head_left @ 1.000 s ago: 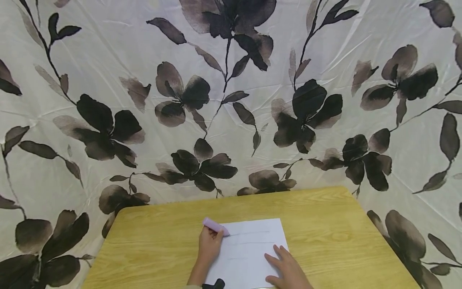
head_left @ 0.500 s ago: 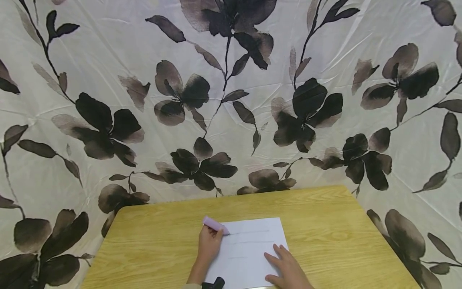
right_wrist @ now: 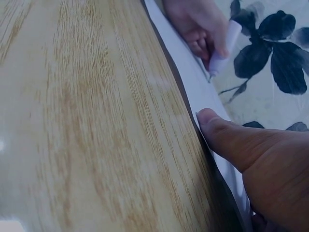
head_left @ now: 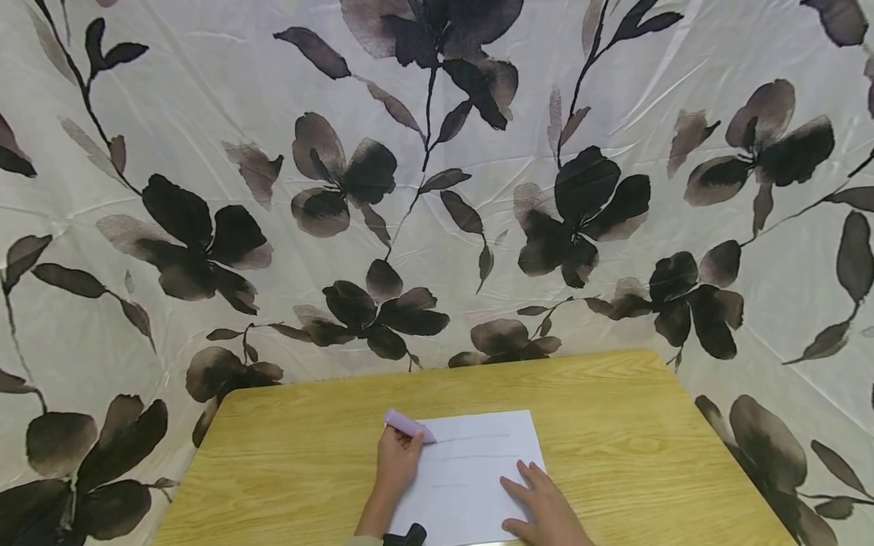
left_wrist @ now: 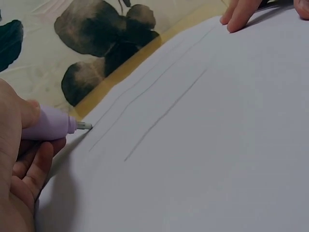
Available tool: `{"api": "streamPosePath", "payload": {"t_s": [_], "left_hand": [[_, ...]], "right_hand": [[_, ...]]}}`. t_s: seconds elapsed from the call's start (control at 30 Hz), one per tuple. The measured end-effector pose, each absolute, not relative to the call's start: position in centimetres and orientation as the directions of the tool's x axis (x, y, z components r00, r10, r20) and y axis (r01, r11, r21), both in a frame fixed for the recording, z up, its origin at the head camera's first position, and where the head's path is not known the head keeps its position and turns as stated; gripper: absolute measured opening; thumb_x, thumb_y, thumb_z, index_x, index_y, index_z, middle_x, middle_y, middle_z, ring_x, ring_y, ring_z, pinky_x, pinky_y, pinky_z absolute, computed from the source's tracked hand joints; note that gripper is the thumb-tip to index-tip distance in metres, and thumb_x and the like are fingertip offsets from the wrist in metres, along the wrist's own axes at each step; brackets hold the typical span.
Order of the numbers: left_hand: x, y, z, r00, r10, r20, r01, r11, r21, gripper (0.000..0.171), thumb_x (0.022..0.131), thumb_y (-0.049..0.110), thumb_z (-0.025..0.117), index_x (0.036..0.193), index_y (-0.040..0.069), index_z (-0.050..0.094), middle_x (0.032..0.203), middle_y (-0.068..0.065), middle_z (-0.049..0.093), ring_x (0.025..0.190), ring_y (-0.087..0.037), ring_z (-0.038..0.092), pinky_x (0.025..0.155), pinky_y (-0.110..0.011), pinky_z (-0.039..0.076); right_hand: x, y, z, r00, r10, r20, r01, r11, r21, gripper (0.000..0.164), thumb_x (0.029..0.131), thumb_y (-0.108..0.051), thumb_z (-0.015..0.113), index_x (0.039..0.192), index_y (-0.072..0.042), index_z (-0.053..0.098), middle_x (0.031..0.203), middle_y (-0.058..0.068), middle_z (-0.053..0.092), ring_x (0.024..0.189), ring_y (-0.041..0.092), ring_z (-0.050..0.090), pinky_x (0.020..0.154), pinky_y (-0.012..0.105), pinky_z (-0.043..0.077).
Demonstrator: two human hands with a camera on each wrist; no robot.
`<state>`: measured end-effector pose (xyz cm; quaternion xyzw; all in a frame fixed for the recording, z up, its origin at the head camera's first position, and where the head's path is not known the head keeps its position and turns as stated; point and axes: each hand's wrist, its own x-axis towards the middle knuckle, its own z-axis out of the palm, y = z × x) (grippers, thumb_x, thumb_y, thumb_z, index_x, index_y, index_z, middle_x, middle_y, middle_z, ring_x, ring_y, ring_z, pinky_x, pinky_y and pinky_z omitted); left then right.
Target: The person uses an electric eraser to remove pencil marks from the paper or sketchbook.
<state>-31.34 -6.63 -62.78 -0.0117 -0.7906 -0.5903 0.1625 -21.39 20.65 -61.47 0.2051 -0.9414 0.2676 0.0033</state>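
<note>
At bottom centre, your left hand (head_left: 397, 462) pinches one lilac pen (head_left: 404, 422); your right hand (head_left: 546, 504), spread out, rests on one sheet (head_left: 464, 512) bearing three lines (left_wrist: 166, 113).

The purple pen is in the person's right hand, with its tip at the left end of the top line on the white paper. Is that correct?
Not quite: the purple pen is in the left hand, not the right hand, as the head view shows. Its tip is at the left end of the top line on the paper.

head: table (head_left: 273, 470) cropped below | left wrist: pen (left_wrist: 46, 123) rear hidden by left grip (left_wrist: 8, 154)
</note>
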Motion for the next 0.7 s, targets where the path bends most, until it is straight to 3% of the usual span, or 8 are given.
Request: {"api": "streamPosePath", "payload": {"t_s": [0.7], "left_hand": [[-31.21,-6.46,-62.80,-0.941,-0.183,0.286,0.225,0.294,0.929,0.028,0.082,-0.006,0.073,0.101,-0.011,0.054,0.087,-0.017,0.065,0.080,-0.024,0.066,0.070,-0.031,0.056]], "right_hand": [[-21.70,20.80,-62.24,-0.918,-0.383,0.107,-0.379,0.762,-0.526,0.064,0.079,-0.050,0.074,0.128,-0.010,0.062,0.138,0.027,0.047,0.126,0.053,0.038,0.095,0.067,0.036]]}}
